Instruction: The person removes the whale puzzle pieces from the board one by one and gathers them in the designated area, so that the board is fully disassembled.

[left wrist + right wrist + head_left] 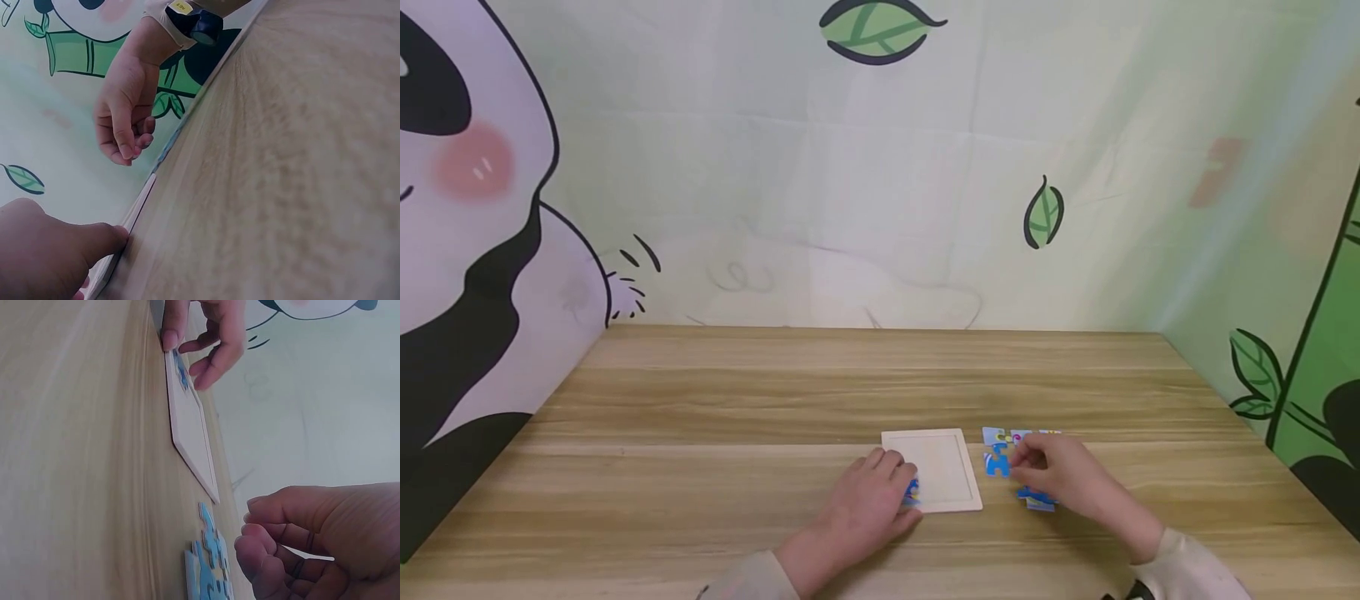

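Observation:
My left hand (865, 500) lies over the left side of a pale puzzle frame (972, 479). Its thumb touches the near edge, and its fingers bend loosely over the inside. A blue puzzle piece (913, 492) shows beside those fingers, partly hidden by them. To the right, my right hand (1063, 471) hovers over loose jigsaw pieces (997, 462). In the right wrist view its thumb and fingers are loosely bent, tips close together, with nothing seen between them. Blue pieces (209, 540) lie below that hand, some stacked or overlapping.
The wooden table (737, 392) carries the frame and pieces near its front. A pale printed backdrop (880, 167) with leaves and a panda rises behind and at both sides. A dark device (203, 28) is strapped to the right wrist.

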Motion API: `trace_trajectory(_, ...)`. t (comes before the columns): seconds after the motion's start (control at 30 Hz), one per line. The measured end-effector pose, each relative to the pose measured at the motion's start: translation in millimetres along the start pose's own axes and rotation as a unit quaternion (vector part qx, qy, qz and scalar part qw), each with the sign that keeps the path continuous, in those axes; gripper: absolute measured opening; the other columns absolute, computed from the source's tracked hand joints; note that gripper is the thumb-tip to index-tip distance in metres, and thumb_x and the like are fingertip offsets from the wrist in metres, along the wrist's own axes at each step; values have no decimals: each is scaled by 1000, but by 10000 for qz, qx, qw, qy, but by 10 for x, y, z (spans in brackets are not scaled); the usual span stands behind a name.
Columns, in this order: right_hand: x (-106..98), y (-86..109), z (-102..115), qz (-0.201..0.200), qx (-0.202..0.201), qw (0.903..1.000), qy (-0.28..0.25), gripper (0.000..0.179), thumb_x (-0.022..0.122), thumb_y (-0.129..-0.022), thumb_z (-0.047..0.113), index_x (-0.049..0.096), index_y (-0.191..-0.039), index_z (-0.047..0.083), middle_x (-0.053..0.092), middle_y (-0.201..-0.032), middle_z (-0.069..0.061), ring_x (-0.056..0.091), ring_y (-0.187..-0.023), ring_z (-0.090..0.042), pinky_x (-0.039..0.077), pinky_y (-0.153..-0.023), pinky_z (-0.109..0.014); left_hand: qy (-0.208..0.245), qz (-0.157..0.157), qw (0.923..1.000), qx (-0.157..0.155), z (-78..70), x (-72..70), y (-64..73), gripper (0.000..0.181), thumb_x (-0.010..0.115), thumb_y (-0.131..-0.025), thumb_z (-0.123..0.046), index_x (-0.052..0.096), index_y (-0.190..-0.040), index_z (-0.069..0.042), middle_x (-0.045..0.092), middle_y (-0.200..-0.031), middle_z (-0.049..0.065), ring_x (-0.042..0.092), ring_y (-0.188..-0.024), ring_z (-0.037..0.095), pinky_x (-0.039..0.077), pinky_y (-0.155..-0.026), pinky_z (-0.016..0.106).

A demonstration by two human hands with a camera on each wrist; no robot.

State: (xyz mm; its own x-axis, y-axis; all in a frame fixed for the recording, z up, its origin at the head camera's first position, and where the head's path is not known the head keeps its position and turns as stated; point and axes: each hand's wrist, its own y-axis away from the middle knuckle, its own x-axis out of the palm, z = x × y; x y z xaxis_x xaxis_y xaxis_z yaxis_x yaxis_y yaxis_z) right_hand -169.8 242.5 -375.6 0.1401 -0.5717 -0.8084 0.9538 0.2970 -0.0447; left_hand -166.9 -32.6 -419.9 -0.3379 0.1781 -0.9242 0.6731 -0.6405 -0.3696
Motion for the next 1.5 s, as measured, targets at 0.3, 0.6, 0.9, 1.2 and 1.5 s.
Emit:
trace_trajectory(0.3, 70, -66, 125, 27, -348, 9990, -288, 5, 67, -87, 14, 65, -87, 9, 61, -79, 3, 49, -68, -4, 45, -60, -18, 11, 464, 9985, -275, 41, -44, -14, 55, 64, -84, -55, 62, -116, -11, 61, -109, 3, 55, -105, 18, 45, -94, 37)
trace_trajectory(0.6, 193, -159, 243, -33, -629, 9977, -261, 3, 68, -86, 12, 65, -84, 11, 59, -74, 5, 46, -63, -1, 42, -56, -18, -44, 860, 9938, -697, 52, -40, -15, 66, 56, -82, -68, 61, -112, -8, 61, -110, 5, 56, -105, 20, 45, -96, 40)
trace_trajectory(0.9, 330, -245, 376, 252, -709, 9963, -407, 3, 67, -85, 10, 66, -87, 9, 59, -74, 4, 48, -63, -1, 43, -59, -18, -35, 881, 9935, -718, 66, -35, -5, 71, 56, -81, -69, 64, -109, -4, 61, -110, 6, 55, -105, 21, 44, -97, 40)
trace_trajectory(1.2, 441, -320, 491, 426, -904, 9935, -536, 7, 68, -86, 11, 67, -91, 6, 63, -78, 2, 49, -63, 0, 42, -59, -17, 43, 851, 9939, -705, 78, -30, -8, 69, 57, -81, -69, 64, -107, -6, 62, -110, 6, 55, -104, 21, 44, -97, 39)
trace_trajectory(1.5, 561, -388, 531, 551, -961, 9929, -427, 15, 68, -85, 9, 69, -98, 3, 62, -80, 3, 49, -65, 0, 43, -61, -17, 18, 825, 9942, -692, 87, -29, 0, 69, 56, -81, -69, 65, -107, -6, 62, -107, 5, 56, -103, 20, 44, -97, 38)
